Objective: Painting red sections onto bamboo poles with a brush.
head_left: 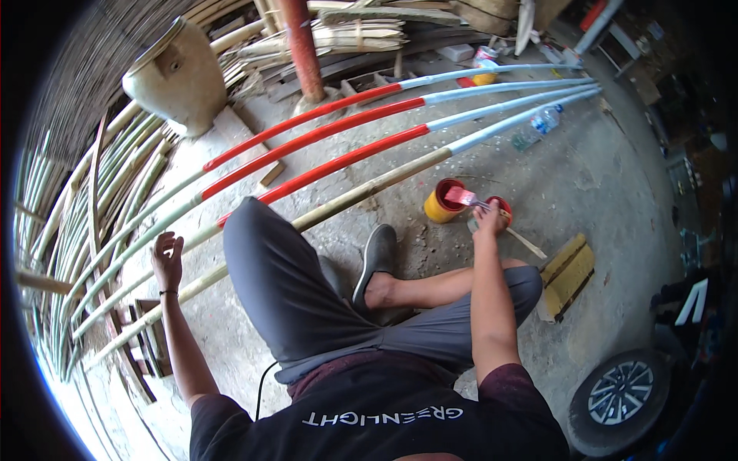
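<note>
- Gripping a paintbrush (464, 197), the right hand (490, 218) is closed round its handle; the left hand (167, 260), well apart from it, is empty with fingers loosely curled, near the poles (307, 139), though I cannot tell whether it touches one.
- The paintbrush's long axis slants toward the upper left, its red-coated bristles pointing over the rim of a yellow paint can (437, 210); a small red pot (507, 207) sits just beside the right hand.
- Four poles run lengthwise from lower left to upper right, drawing together there; three have red middles, while the nearest pole (377, 187) is bare in its middle and light blue at its right end.
- White block lettering (382, 416) crosses the black shirt (354, 392), upside down in this view.
- A clear bottle (526, 138) carries a blue label, too small to read.
</note>
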{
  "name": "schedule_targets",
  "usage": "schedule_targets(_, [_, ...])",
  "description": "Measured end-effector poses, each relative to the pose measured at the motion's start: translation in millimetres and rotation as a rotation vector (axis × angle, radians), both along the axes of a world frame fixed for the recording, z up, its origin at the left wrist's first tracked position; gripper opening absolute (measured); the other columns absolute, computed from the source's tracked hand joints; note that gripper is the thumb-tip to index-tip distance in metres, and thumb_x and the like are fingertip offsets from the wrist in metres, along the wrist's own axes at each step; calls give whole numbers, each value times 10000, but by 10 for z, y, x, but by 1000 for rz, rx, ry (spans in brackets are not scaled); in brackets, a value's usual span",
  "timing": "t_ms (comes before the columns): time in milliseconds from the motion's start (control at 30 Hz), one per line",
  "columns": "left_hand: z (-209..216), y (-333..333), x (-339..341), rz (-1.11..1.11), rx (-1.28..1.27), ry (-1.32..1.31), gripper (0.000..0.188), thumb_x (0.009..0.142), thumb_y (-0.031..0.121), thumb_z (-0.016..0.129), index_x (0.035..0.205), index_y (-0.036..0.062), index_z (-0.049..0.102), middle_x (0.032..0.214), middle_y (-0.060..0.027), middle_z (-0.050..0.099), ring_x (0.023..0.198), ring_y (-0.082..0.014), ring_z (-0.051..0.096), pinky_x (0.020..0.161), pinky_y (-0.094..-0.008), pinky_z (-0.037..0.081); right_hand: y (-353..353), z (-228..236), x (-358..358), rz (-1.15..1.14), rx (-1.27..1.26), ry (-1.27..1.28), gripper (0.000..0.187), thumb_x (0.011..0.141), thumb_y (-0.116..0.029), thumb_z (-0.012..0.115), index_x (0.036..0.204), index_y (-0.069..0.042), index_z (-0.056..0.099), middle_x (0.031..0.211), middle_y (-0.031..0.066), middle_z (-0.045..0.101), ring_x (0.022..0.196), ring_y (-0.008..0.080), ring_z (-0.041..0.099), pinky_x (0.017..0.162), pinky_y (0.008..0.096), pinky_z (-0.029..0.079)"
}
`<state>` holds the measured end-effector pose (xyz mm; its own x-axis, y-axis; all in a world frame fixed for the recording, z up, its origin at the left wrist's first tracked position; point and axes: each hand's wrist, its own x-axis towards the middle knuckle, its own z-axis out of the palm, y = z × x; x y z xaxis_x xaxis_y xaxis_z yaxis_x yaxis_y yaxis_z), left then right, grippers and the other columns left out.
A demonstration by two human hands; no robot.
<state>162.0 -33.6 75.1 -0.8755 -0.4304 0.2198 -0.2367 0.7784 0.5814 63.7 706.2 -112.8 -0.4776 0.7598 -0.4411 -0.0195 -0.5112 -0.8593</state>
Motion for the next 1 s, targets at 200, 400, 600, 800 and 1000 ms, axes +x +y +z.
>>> schedule_targets(200, [-179, -530, 412, 71, -369, -54, 467, 723, 53, 694, 1173, 113, 584, 1137, -128, 593, 1102, -327, 566, 948, -424, 466, 200, 37, 33, -3, -320, -22, 397, 995, -398, 505, 1000, -11, 599, 957, 82, 635, 829, 184, 646, 747, 304, 583])
schedule_targets(400, [-349, -427, 205, -91, -502, -294, 630, 661, 74, 702, 1259, 123, 509, 1226, -142, 535, 1201, -359, 479, 1049, -455, 390, -38, 441, 7, 52, -384, 164, 343, 972, -322, 586, 1029, 16, 590, 952, 97, 649, 833, 209, 663, 750, 322, 594])
schedule_targets(600, [-638, -399, -66, -58, -590, -458, 546, 691, 213, 812, 1138, 108, 517, 1146, -144, 545, 1139, -353, 492, 990, -468, 375, -885, 1010, -130, 512, -419, 430, 227, 926, -224, 687, 1012, -25, 618, 989, 119, 690, 844, 192, 675, 722, 292, 590])
schedule_targets(800, [-551, -634, -336, -114, -588, -648, 418, 665, 366, 831, 911, 86, 643, 945, -132, 696, 972, -326, 651, 866, -464, 492, -2362, 1194, -134, 762, -380, 453, 167, 907, -168, 706, 1014, -65, 632, 954, 111, 713, 817, 214, 714, 658, 276, 600])
schedule_targets(1000, [-455, -655, -525, -50, -512, -771, 559, 680, 345, 827, 1119, 33, 675, 1104, -181, 692, 1051, -320, 659, 934, -412, 518, -3525, 1182, -32, 916, -244, 362, 164, 901, -166, 723, 993, -63, 634, 911, 65, 695, 760, 149, 701, 619, 250, 584])
